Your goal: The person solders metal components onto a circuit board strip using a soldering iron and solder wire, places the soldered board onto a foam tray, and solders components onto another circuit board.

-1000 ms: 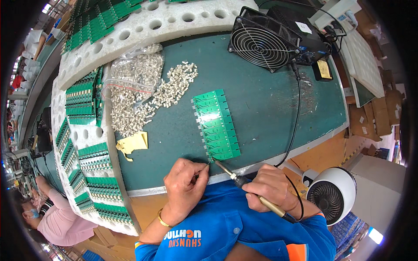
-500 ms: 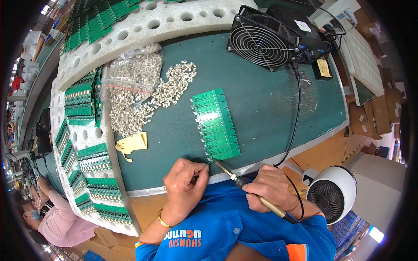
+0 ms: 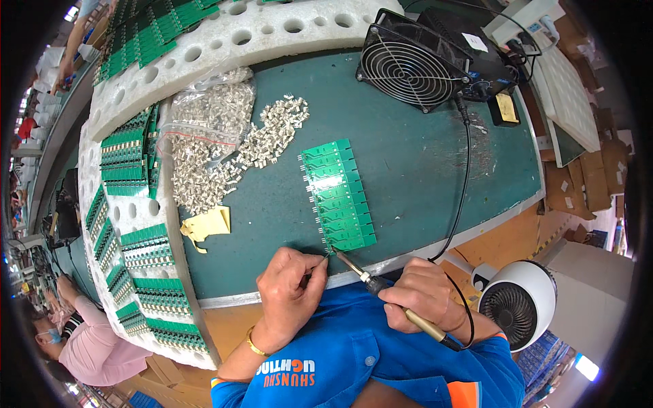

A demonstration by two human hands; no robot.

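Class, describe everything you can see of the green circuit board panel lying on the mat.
The green circuit board panel is a long strip of small identical boards joined side by side, with pale traces and tiny pins along its left edge. It lies flat on the dark green mat, running away from the person. At its near corner the soldering iron, held in the right hand, touches it, and the left hand pinches right beside it.

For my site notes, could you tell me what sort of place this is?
Most likely an electronics assembly line. The right hand holds a soldering iron to a strip of green circuit boards, beside a heap of small metal connectors and foam racks filled with more boards.
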